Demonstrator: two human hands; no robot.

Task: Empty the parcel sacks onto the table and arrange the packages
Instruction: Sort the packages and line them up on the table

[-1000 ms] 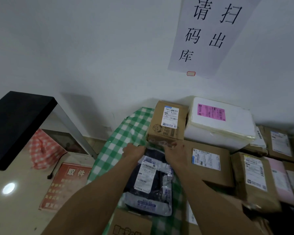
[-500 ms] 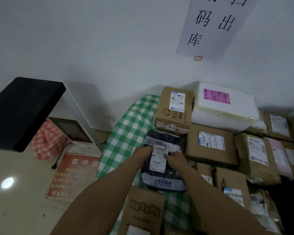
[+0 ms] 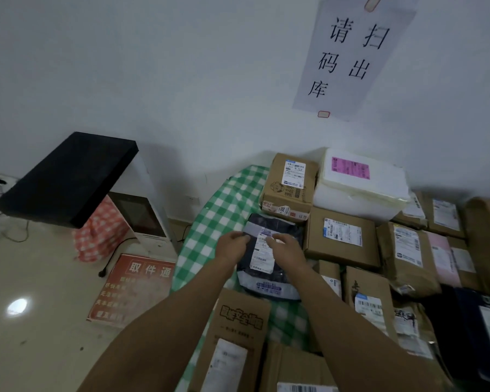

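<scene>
— Where does the bag lie?

— We find the bag (image 3: 269, 281) flat on the table (image 3: 210, 230), between the box (image 3: 290, 188) on the wall side and the carton (image 3: 238, 329) nearest us. Its long axis runs straight away from us, label (image 3: 262, 256) up. Its far end is at the foot of the box; we cannot tell whether they touch.

— And the hands?

— Both are on its far half. The left hand (image 3: 232, 246) is at the left edge with fingers curled round it, so we record a grip. The right hand (image 3: 287, 247) lies over the top by the label. Blur prevents us telling whether it grips or only presses.

— Which is nearer?

— Neither. They sit level, one on each side of the label, with most of the bag on our side of them.

— Judgement?

— We judge that squaring the bag means a short slide along that axis, with both hands sharing it.
</scene>
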